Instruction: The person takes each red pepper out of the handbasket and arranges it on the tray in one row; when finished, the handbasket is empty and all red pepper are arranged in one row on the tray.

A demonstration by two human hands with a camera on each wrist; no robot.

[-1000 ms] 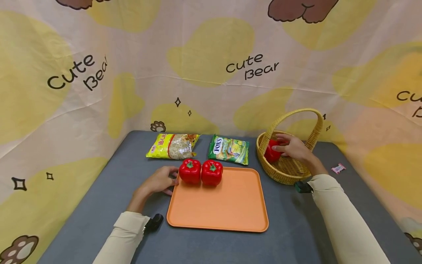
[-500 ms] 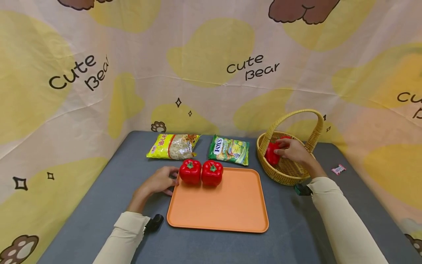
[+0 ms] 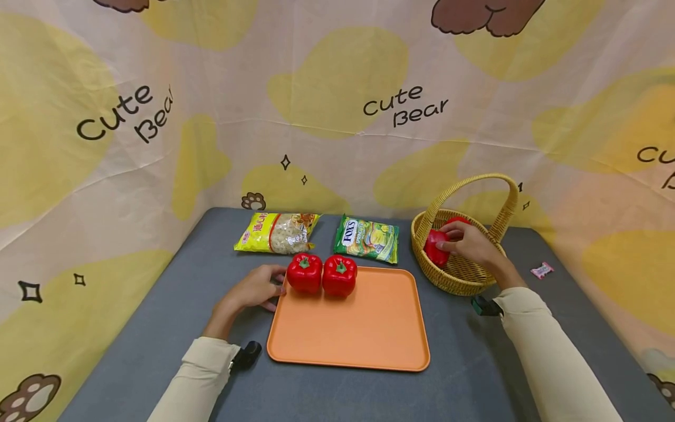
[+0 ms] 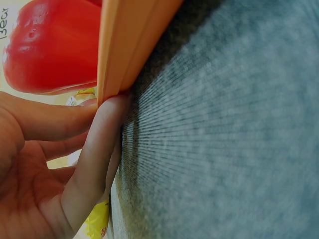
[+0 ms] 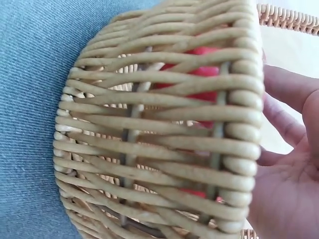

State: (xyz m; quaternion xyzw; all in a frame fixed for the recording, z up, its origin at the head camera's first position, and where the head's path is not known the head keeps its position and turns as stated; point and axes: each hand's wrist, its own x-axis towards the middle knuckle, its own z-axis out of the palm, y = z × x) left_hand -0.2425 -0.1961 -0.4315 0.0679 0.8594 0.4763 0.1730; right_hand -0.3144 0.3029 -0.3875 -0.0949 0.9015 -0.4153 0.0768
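Note:
My left hand (image 3: 257, 287) pinches the left rim of an orange tray (image 3: 364, 328) between thumb and fingers. In the left wrist view the thumb (image 4: 102, 134) lies against the tray's underside. Two glossy red bell peppers (image 3: 304, 274) with green stems stand side by side at the tray's far left corner. Over on the right, my right hand (image 3: 471, 243) reaches into a yellow wicker basket (image 3: 448, 282) and grips a red bell pepper (image 3: 436, 247) by its side. Another red piece (image 3: 457, 220) shows behind the fingers. Basket weave hides most of this in the right wrist view.
Behind the tray lie a yellow snack bag (image 3: 276, 233) and a green Fox's candy bag (image 3: 366, 239). The basket's tall handle (image 3: 474, 179) arches over my right hand. A small pink wrapped candy (image 3: 542, 270) lies right of the basket. A printed cloth hangs behind the grey table.
Inside the basket my right hand has shifted slightly and the gripped pepper has turned; a red piece behind it has come into sight. My left hand and the tray stay put.

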